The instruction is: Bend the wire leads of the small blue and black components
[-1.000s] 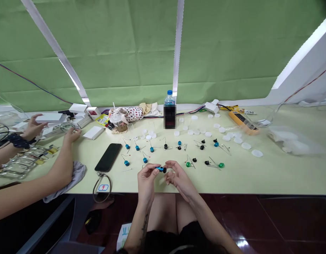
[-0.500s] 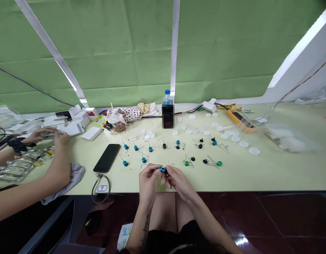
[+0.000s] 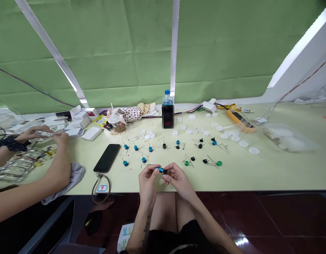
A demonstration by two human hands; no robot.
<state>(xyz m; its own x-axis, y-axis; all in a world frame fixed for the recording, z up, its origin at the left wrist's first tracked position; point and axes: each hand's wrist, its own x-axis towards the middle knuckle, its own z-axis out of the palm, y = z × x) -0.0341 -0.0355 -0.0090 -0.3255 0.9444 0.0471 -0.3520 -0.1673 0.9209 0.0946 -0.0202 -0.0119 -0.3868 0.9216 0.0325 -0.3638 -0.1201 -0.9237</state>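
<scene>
Between my two hands, just above the table's front edge, is a small blue cylindrical part (image 3: 160,169) joined to or touching a black round piece (image 3: 165,172). My left hand (image 3: 148,178) pinches the blue part between thumb and fingers. The fingertips of my right hand (image 3: 179,179) close round the black piece. Beyond my hands several blue knobs with thin bent wires (image 3: 125,163) stand in rows on the left. To the right lie black mushroom-shaped pieces (image 3: 193,158), green knobs (image 3: 219,163) and loose metal pins.
A black phone (image 3: 107,158) with a ring strap lies left. White discs (image 3: 206,133), a water bottle (image 3: 167,111) and an orange multimeter (image 3: 241,121) stand farther back. At far left another person's hands (image 3: 60,138) hold a clear item near white boxes (image 3: 92,133).
My right fingers have shifted and re-gripped around the black piece, and the blue part has turned slightly. The other person's hands now hold the clear item at a different angle.
</scene>
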